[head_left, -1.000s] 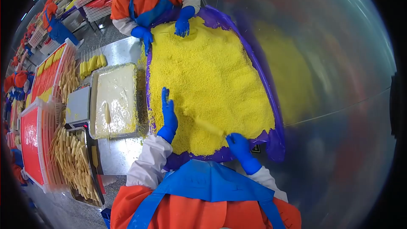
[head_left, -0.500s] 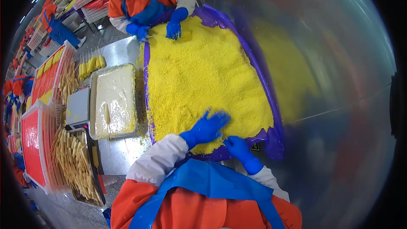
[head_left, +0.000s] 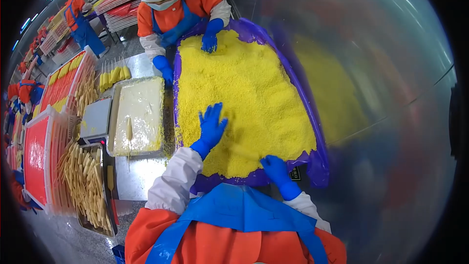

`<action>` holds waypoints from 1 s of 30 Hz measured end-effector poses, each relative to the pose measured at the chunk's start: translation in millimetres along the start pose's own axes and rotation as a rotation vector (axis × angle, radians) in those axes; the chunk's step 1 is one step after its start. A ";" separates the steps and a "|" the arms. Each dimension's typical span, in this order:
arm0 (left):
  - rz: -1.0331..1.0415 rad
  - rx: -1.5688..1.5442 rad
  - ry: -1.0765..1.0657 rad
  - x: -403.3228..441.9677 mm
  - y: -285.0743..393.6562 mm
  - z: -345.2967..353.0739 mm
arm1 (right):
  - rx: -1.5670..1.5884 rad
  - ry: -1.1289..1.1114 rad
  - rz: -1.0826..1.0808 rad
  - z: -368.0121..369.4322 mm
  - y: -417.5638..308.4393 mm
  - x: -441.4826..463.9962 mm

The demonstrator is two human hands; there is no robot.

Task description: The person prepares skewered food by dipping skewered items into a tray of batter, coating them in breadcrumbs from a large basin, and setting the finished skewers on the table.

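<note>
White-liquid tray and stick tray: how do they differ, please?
The white-liquid tray shows one piece; the stick tray holds a heap. The white-liquid tray lies nearer the yellow crumbs; the stick tray lies lower in view. Both look roughly rectangular.

The shiny metal counter [head_left: 144, 186] carries a shallow tray [head_left: 139, 154] of pale, creamy liquid, with a grey flat-topped device [head_left: 95, 117] just to its left and a row of skewered yellow pieces [head_left: 115, 76] at the far left. Loose yellow crumbs [head_left: 249, 88] lie heaped on a purple sheet [head_left: 318, 164] to the right, with some scattered beside the tray.
</note>
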State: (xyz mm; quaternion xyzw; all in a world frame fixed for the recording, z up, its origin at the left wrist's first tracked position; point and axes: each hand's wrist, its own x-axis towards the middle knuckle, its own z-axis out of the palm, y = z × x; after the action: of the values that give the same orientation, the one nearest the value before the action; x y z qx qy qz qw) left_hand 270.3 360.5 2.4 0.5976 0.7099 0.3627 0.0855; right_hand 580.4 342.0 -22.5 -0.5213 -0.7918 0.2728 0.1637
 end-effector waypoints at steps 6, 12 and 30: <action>-0.344 -0.703 0.262 -4.8 -62.3 22.8 | 0.381 -0.046 -0.014 -10.7 -32.4 32.3; -0.365 -1.729 0.035 -2.5 28.9 -68.9 | 0.797 -0.237 0.140 -8.0 -108.6 30.9; -0.373 -2.567 0.050 -116.0 -151.7 -143.7 | 0.971 -0.424 0.327 146.2 -326.9 7.5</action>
State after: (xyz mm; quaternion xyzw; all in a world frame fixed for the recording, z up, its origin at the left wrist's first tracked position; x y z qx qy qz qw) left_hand 102.7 192.0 -23.6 -0.0249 -0.0692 0.7735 0.6295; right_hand 257.2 210.0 57.7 -0.4358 -0.4993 0.7275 0.1776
